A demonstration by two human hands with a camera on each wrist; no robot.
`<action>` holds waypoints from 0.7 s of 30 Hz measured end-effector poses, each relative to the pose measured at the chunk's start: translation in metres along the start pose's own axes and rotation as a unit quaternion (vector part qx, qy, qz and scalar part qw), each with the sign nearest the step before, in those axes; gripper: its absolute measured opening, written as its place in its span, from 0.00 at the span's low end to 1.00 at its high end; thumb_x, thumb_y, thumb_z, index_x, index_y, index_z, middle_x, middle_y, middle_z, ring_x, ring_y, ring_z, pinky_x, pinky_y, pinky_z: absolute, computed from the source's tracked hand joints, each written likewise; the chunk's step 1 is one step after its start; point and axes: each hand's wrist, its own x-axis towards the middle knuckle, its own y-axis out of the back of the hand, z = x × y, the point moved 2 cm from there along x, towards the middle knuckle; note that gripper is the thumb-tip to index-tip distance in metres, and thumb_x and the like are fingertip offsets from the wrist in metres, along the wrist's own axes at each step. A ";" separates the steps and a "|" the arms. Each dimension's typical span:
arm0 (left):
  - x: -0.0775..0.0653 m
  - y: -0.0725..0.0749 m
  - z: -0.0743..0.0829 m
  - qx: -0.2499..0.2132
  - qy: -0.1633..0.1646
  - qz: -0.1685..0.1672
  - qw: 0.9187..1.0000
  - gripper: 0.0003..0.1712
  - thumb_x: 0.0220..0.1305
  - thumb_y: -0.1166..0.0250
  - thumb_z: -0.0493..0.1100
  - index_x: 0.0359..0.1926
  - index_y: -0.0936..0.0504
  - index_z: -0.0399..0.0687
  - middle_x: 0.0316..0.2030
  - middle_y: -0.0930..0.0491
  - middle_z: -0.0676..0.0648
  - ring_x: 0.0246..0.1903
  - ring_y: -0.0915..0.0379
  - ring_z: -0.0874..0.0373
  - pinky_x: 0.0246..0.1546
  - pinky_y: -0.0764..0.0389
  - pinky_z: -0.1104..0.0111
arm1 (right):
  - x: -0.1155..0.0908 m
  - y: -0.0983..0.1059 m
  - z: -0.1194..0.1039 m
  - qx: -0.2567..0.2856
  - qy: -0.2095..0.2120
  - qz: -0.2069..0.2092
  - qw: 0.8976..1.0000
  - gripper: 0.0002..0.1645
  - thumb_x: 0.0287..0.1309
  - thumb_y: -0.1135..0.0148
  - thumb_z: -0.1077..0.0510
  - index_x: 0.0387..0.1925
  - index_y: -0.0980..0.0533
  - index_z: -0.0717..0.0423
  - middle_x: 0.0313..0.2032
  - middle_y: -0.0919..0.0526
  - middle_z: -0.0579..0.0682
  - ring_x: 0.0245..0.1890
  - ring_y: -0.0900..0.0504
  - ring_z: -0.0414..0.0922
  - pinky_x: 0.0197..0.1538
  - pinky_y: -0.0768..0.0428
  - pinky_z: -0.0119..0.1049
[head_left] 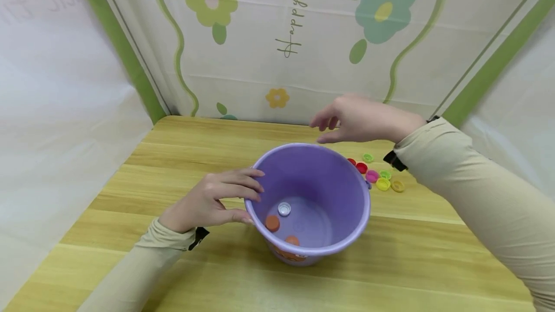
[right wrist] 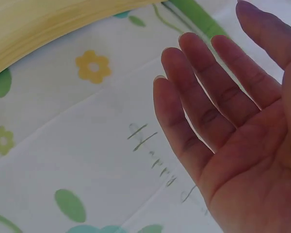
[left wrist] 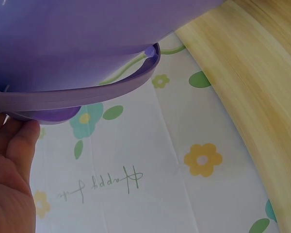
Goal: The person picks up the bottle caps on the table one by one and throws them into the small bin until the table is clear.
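The left hand (head_left: pixel 217 200) pinches the purple bucket's (head_left: pixel 321 177) rim. The right hand (head_left: pixel 362 118) hovers spread near it; bottle caps (head_left: pixel 284 209) lie inside.

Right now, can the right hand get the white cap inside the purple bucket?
Probably yes: the right hand looks empty, the purple bucket is open on top, and nothing covers the white cap. The left hand only holds the bucket's edge.

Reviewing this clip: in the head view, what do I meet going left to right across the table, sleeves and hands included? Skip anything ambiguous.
Left sleeve → left grip → purple bucket → magenta cap → yellow cap → amber cap → right sleeve.
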 end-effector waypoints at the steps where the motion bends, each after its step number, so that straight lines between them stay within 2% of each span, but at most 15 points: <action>1: 0.000 0.000 0.000 0.001 0.000 0.000 1.000 0.20 0.60 0.28 0.51 0.44 0.15 0.40 0.45 0.17 0.42 0.56 0.25 0.39 0.61 0.24 0.52 | -0.003 0.001 0.006 0.008 -0.008 0.003 1.000 0.19 0.57 0.27 0.56 0.50 0.17 0.54 0.39 0.14 0.45 0.40 0.16 0.43 0.48 0.15 0.43; 6: 0.001 -0.001 -0.001 0.004 -0.002 -0.001 1.000 0.20 0.60 0.28 0.51 0.44 0.15 0.39 0.45 0.17 0.42 0.56 0.25 0.39 0.61 0.23 0.52 | -0.017 0.002 0.040 0.035 -0.041 0.018 0.998 0.17 0.58 0.28 0.58 0.50 0.17 0.57 0.37 0.14 0.46 0.39 0.15 0.44 0.48 0.15 0.44; 12: 0.002 -0.002 -0.001 0.002 -0.005 0.000 1.000 0.20 0.59 0.27 0.50 0.44 0.15 0.38 0.45 0.17 0.41 0.56 0.25 0.39 0.62 0.24 0.52 | -0.037 -0.005 0.083 0.051 -0.088 0.022 0.995 0.17 0.59 0.29 0.58 0.50 0.17 0.58 0.38 0.14 0.48 0.40 0.15 0.46 0.48 0.15 0.46; 16: 0.003 -0.002 -0.001 0.001 -0.009 0.002 1.000 0.21 0.59 0.27 0.50 0.43 0.16 0.38 0.45 0.17 0.41 0.56 0.25 0.38 0.62 0.24 0.52 | -0.050 -0.017 0.110 0.045 -0.127 0.016 0.991 0.18 0.60 0.30 0.54 0.51 0.17 0.56 0.38 0.14 0.46 0.40 0.15 0.45 0.47 0.15 0.46; 21: 0.003 -0.003 -0.001 -0.001 -0.015 0.003 1.000 0.21 0.59 0.27 0.50 0.43 0.16 0.37 0.46 0.17 0.41 0.57 0.25 0.40 0.62 0.24 0.52 | -0.059 -0.043 0.142 0.063 -0.131 0.019 0.989 0.17 0.59 0.29 0.55 0.48 0.17 0.60 0.37 0.13 0.48 0.39 0.15 0.46 0.45 0.14 0.45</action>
